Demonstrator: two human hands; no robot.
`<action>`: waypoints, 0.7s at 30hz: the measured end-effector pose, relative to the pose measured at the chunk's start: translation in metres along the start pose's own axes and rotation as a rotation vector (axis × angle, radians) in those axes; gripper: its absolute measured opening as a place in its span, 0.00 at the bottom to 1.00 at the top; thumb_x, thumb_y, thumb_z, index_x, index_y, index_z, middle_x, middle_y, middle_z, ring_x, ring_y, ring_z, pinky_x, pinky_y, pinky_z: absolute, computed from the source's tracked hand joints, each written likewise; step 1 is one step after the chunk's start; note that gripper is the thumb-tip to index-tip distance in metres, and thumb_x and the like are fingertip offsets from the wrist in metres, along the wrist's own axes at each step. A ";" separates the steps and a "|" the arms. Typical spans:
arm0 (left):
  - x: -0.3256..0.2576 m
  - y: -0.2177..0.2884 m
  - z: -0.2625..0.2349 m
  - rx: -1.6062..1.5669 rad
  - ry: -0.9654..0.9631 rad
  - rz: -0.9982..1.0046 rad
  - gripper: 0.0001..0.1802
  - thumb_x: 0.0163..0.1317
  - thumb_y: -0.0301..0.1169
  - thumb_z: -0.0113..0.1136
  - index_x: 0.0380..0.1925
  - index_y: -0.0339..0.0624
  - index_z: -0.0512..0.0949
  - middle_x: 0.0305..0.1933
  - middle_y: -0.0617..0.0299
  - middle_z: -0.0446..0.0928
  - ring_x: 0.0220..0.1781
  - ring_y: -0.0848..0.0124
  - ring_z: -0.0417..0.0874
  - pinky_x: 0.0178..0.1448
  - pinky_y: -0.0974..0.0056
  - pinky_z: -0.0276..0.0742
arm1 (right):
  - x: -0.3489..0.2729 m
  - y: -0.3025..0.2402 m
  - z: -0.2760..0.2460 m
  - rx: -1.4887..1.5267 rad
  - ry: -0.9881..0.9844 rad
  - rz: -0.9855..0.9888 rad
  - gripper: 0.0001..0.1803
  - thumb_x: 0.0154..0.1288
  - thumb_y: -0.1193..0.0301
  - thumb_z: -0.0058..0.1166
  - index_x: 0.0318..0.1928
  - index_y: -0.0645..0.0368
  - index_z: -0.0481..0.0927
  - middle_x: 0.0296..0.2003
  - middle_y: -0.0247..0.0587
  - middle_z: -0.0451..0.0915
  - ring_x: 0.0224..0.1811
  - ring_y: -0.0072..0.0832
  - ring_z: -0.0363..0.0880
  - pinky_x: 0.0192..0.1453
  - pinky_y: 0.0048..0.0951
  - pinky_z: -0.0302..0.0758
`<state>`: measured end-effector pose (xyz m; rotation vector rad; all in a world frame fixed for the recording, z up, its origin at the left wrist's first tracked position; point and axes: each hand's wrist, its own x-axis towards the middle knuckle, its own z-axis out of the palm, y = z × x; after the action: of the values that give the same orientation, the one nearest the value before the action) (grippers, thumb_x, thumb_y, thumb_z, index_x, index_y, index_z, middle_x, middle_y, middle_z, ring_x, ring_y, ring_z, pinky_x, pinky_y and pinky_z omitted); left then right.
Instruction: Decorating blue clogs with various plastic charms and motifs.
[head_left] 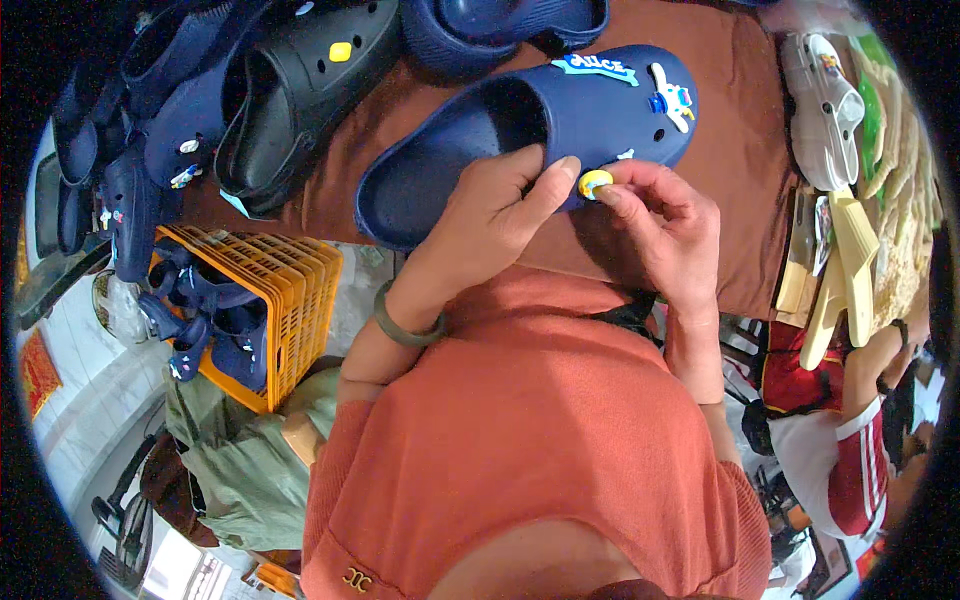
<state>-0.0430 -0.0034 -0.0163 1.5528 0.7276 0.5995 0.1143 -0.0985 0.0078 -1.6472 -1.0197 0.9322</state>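
Here the navy clog point(520, 130) lies on a brown cloth point(740, 150), and everything else can be placed from it. The person's left hand point(490, 215) rests against the clog's near side, fingers loosely curled around the rim of the foot opening and the thumb stretched flat along the upper toward a small round yellow charm point(595, 183). The right hand point(655, 215) comes in from the clog's right, its fingers closed to a tight pinch with the tips on that charm, which sits at the near edge of the upper, just below the white figure charm point(672, 95) and the blue banner-shaped charm point(597, 67) already fixed on top. Whether the charm's stud is seated in a hole cannot be told — the fingertips hide it. The likeliest slip is the charm popping out of the pinch: it is small and held only by fingertips, and if it is pressed off-centre against the soft upper it could skid aside and drop past the cloth's near edge. The clog could also tip or slide away from the push, since the left hand steadies it from one side only. Beyond the clog's far left lie a black clog point(300, 80) and more navy ones; below those stands an orange crate point(290, 290) — well apart from both hands.
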 end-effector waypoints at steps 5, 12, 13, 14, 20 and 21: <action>-0.003 0.003 -0.005 0.186 -0.076 0.043 0.10 0.59 0.32 0.60 0.34 0.34 0.76 0.27 0.55 0.75 0.28 0.71 0.74 0.34 0.64 0.69 | 0.002 -0.006 0.001 -0.046 0.043 -0.003 0.06 0.59 0.75 0.61 0.36 0.64 0.81 0.29 0.35 0.83 0.31 0.17 0.80 0.37 0.20 0.75; -0.003 0.001 -0.004 0.259 -0.101 0.064 0.13 0.56 0.28 0.64 0.40 0.36 0.79 0.34 0.57 0.82 0.34 0.71 0.82 0.39 0.66 0.77 | 0.004 -0.010 0.001 -0.153 0.024 -0.062 0.06 0.57 0.74 0.63 0.34 0.63 0.81 0.26 0.36 0.82 0.28 0.16 0.79 0.32 0.20 0.75; -0.003 0.000 -0.004 0.259 -0.101 0.063 0.13 0.56 0.28 0.64 0.40 0.36 0.79 0.34 0.57 0.82 0.34 0.71 0.82 0.39 0.66 0.77 | 0.005 -0.010 0.002 -0.153 0.022 -0.060 0.06 0.57 0.74 0.63 0.34 0.63 0.81 0.26 0.36 0.82 0.28 0.16 0.79 0.32 0.20 0.75; -0.003 -0.001 -0.004 0.268 -0.086 0.090 0.12 0.56 0.29 0.64 0.39 0.36 0.78 0.33 0.56 0.82 0.33 0.71 0.82 0.38 0.65 0.77 | 0.005 -0.010 0.002 -0.157 0.022 -0.069 0.06 0.57 0.75 0.63 0.34 0.63 0.81 0.26 0.36 0.82 0.28 0.17 0.79 0.32 0.20 0.75; -0.002 0.003 0.004 0.289 -0.005 0.174 0.10 0.55 0.30 0.63 0.32 0.36 0.74 0.28 0.50 0.78 0.29 0.58 0.80 0.32 0.59 0.74 | 0.007 -0.020 0.002 -0.263 -0.008 -0.080 0.05 0.57 0.76 0.62 0.33 0.64 0.80 0.25 0.35 0.81 0.27 0.16 0.78 0.32 0.19 0.74; -0.001 0.003 0.005 0.290 0.055 0.257 0.12 0.54 0.30 0.62 0.25 0.35 0.69 0.24 0.48 0.74 0.26 0.49 0.77 0.28 0.54 0.71 | 0.007 -0.022 0.002 -0.327 -0.034 -0.045 0.05 0.57 0.78 0.62 0.34 0.65 0.80 0.26 0.31 0.80 0.29 0.13 0.76 0.34 0.17 0.73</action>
<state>-0.0393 -0.0078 -0.0142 1.9235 0.6832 0.7526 0.1105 -0.0870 0.0280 -1.8715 -1.2797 0.7963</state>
